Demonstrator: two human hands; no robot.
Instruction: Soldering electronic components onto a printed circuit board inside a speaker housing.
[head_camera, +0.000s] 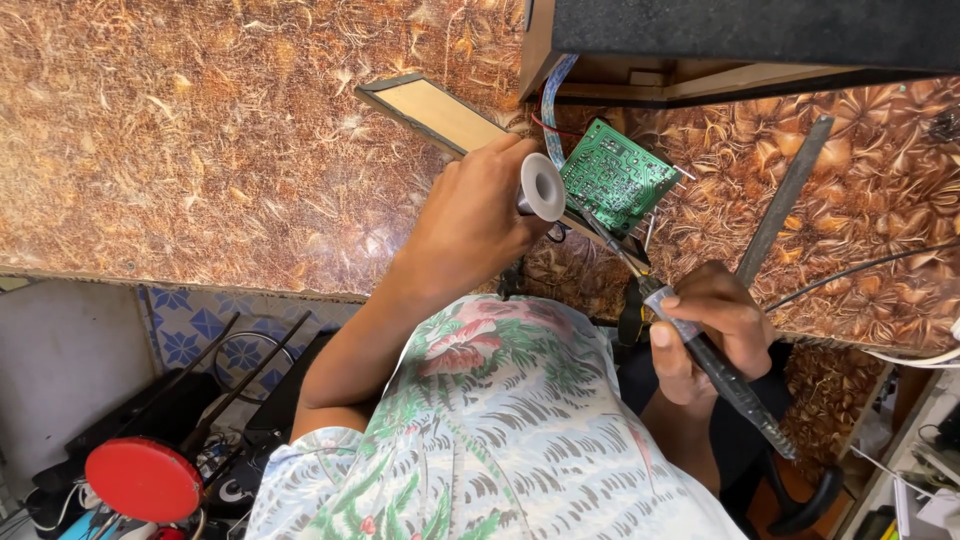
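My left hand (468, 228) grips a small grey spool of solder (541, 187) and holds it just left of a green circuit board (617, 175), which lies on the patterned brown tabletop (200, 150). My right hand (708, 322) is closed around the dark handle of a soldering iron (722, 368). The iron's thin tip (606, 238) points up-left and ends at the board's near edge. Red and blue wires (552, 100) run from the board to a black-topped wooden box (740, 35).
A flat tan panel with a dark frame (425, 108) lies left of the board. A long dark metal bar (787, 195) and a black cable (860, 265) lie on the table to the right. Below the table edge are a red round disc (143, 480), black rods and clutter.
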